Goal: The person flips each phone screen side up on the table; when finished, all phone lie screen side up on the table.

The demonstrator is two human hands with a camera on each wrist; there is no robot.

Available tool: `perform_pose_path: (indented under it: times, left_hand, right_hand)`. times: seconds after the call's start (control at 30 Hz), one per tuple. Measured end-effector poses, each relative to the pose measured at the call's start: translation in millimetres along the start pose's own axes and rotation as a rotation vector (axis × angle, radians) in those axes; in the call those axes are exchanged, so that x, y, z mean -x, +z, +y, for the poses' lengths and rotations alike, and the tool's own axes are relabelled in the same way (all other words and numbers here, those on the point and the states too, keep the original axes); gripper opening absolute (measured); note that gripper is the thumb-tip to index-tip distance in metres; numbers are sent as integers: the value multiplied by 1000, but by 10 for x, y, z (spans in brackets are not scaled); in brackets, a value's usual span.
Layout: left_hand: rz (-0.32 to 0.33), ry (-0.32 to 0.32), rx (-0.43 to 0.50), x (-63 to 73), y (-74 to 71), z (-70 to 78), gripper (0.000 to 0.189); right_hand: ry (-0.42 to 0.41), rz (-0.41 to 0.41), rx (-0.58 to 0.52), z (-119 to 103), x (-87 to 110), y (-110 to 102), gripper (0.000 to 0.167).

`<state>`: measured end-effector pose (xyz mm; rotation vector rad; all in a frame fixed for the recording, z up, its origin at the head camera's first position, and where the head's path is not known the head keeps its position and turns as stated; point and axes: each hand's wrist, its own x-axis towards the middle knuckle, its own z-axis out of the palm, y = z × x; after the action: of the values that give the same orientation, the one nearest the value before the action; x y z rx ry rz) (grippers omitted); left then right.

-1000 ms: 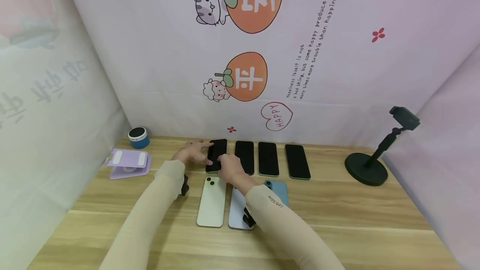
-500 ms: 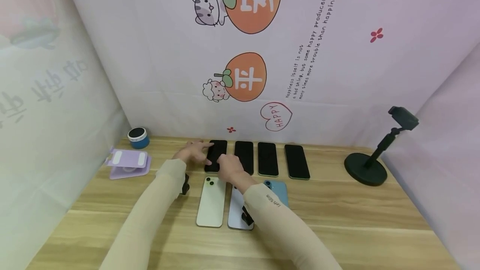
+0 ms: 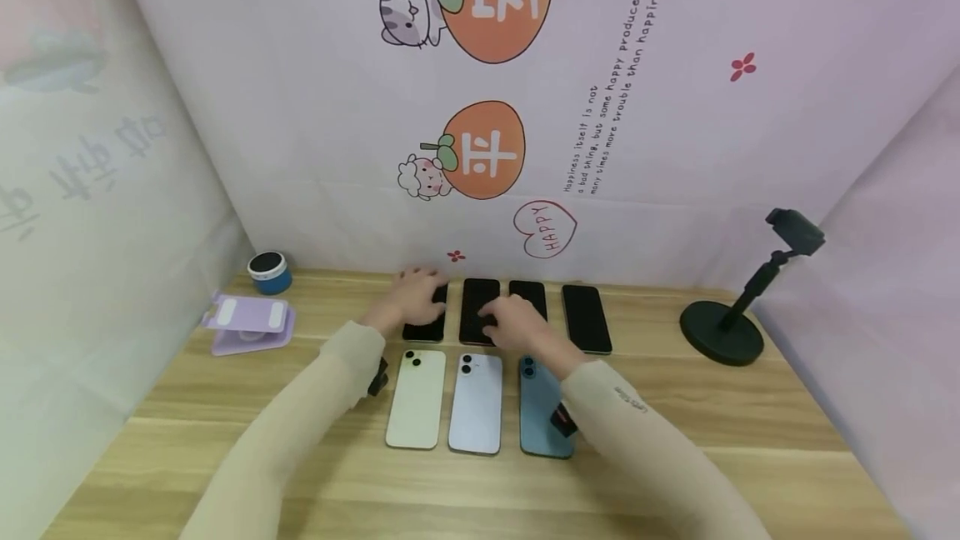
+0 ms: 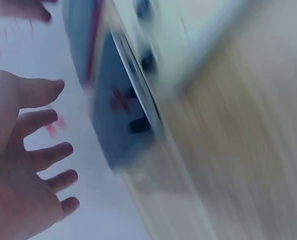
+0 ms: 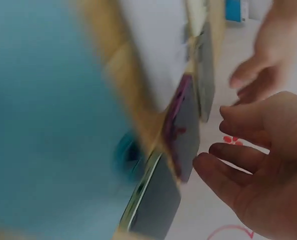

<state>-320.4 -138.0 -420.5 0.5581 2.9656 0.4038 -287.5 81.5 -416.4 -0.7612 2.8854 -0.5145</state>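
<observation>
Over the leftmost phone of the back row (image 3: 422, 332), its dark screen facing up, my left hand (image 3: 411, 300) hovers with loosely spread fingers. The left wrist view shows that hand (image 4: 23, 155) apart from the dark-screened phone (image 4: 121, 107), holding nothing. My right hand (image 3: 519, 325) is above the second phone (image 3: 474, 311) and partly covers the third (image 3: 529, 292). In the right wrist view its fingers (image 5: 223, 180) bend loosely around nothing, beside a purple-edged phone (image 5: 186, 132). Below lie a pale yellow-green phone (image 3: 416, 402), a lavender phone (image 3: 476, 407) and a blue phone (image 3: 536, 415), backs up.
A fourth dark-screened phone (image 3: 587, 319) lies right of the right hand. On the left are a lilac folding stand (image 3: 251, 327) and a blue round container (image 3: 270, 273). A black stand (image 3: 723, 332) is at the right. Printed cloth (image 3: 637, 215) walls the wooden table (image 3: 337, 473).
My right hand has left the leftmost back phone and moved right, uncovering the lavender phone. My left hand has shifted slightly right and its fingers have come off that phone's edges.
</observation>
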Motion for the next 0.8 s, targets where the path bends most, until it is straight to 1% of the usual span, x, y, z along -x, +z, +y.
perform_pose_path:
  times: [0.07,0.13,0.17,0.23,0.3,0.33,0.43,0.5,0.57,0.63,0.8]
  left_hand:
    - [15,91,-9,48,50,197,54]
    - [8,172,-12,119,114,374,52]
    - [-3,209,-15,157,148,456,51]
    - [-44,264,-7,239,205,620,51]
    - [-75,321,-35,291,264,772,51]
    - [-94,339,-51,316,286,837,52]
    - [-139,362,-108,395,351,995,54]
    - [-167,353,-146,431,394,1062,57]
    - [-193,340,-169,451,442,1098,61]
    - [-209,335,-176,453,486,1113,64]
    - [-224,340,-184,413,570,1140,69]
  right_hand:
    - [-54,-19,33,102,141,-6,34]
    - [-123,-57,59,187,306,-7,39]
    - [-157,-77,72,221,398,-13,42]
    - [-209,-118,96,285,587,-25,49]
    - [-231,-160,136,348,775,-31,57]
    - [-235,-173,153,374,860,-28,59]
    - [-229,-172,221,429,1102,-4,67]
    - [-206,-149,249,456,1248,23,69]
    - [-172,-137,241,465,1374,52,72]
    - [-141,-145,217,465,1474,88,75]
    - [-103,-184,184,441,1599,175,85]
